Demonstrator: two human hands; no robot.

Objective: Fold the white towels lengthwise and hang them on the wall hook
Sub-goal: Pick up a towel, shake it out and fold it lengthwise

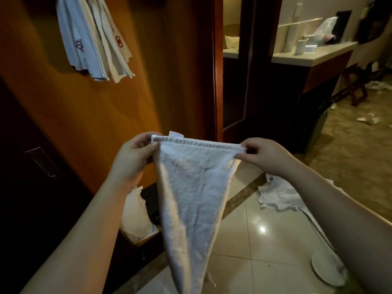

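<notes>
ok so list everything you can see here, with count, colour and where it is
towel: one, white, held up by its top corners in the middle, hanging to a point
hung towels: several, white and cream, on the wooden wall, upper left
wooden wall: one, orange-brown, left
pile of cloths: one, white, on the floor to the right
plate: one, white, on the tiled floor, lower right
bag: one, white, low by the wall
counter: one, white top, upper right, with a cup and other blurred items
left hand: pinches the towel's left corner
right hand: pinches the towel's right corner
</notes>
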